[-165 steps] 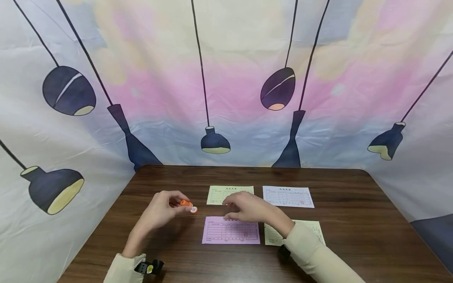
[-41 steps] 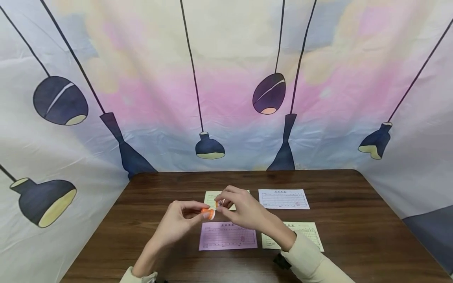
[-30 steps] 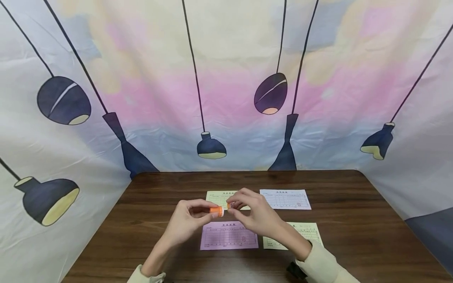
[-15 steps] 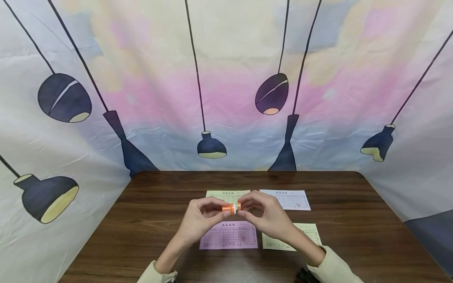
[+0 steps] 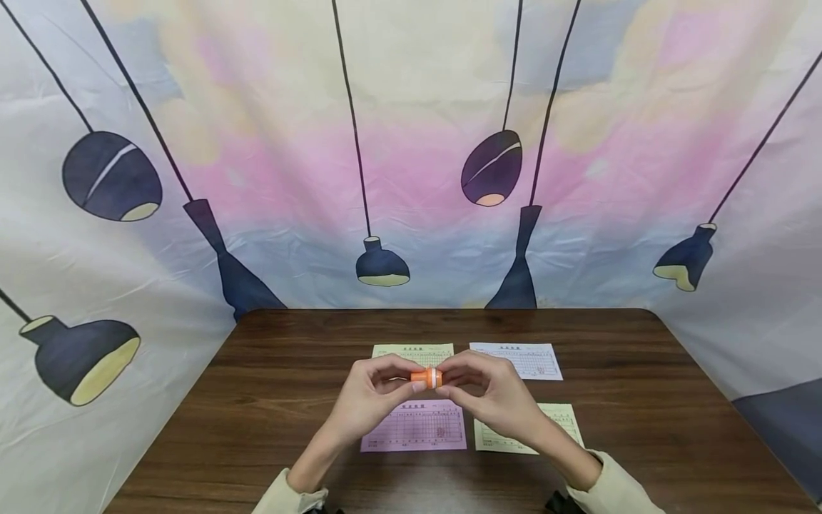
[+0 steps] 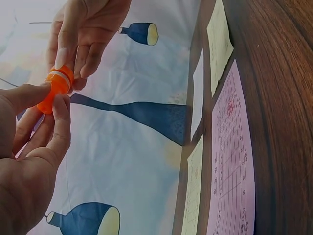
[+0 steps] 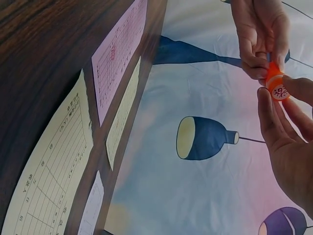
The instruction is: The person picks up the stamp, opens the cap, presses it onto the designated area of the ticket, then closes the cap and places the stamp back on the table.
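Note:
Both hands meet in the air above the paper slips, around a small orange stamp (image 5: 420,378) with a white ring. My left hand (image 5: 362,396) pinches its body between thumb and fingertips. At the other end, my right hand (image 5: 497,396) pinches the orange cap (image 5: 439,378), which sits against the white ring. A round white label with dark characters shows on the cap's end in the right wrist view. Below the hands lie a pink slip (image 5: 414,428) and a yellow slip (image 5: 404,350), both printed with tables; red marks show on the pink one.
A white slip (image 5: 520,357) lies at the back right, and a second yellow slip (image 5: 559,421) is partly covered by the right forearm. All rest on a dark wooden table (image 5: 289,343). Behind it hangs a cloth backdrop (image 5: 411,178) with printed lamps.
The hands have come together. The stamp in the left hand moved right, and the cap in the right hand, apart from it before, now meets its white end.

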### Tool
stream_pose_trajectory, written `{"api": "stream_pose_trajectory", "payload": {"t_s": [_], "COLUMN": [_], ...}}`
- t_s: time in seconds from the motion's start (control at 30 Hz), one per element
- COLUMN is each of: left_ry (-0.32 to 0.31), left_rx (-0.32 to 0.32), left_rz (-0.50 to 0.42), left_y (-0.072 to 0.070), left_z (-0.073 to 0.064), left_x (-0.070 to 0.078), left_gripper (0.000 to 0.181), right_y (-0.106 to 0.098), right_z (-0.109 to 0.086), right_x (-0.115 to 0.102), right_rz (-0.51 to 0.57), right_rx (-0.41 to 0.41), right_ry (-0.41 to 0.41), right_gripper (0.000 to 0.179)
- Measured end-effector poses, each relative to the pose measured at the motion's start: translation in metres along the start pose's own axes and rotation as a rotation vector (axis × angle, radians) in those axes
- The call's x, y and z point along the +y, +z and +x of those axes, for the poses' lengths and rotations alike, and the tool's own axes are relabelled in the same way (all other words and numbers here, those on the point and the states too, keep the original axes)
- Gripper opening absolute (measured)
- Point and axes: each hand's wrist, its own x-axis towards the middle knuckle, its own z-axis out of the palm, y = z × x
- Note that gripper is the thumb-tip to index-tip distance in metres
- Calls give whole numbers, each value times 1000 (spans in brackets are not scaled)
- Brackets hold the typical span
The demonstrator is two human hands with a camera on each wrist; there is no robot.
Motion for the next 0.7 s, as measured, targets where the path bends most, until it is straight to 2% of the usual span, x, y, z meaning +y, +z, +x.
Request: {"api": "stream_pose_trajectory", "payload": {"t_s": [0.27, 0.47, 0.7], "left_ry": [1, 25, 12], "left_rx": [-19, -30, -43], "left_rz": [-1, 5, -46], "left_y": [2, 2, 2], "left_z": [1, 0, 1], "left_x": [-1, -2, -1], "left_gripper": [23, 22, 25], "right_y": [-2, -1, -2], "right_z": [-1, 0, 1], "right_x": [0, -1, -2], "right_rz": [10, 23, 8], "right_rx": [-1, -5, -10], "right_ry": [-23, 12, 18], "right_gripper": [25, 23, 22]}}
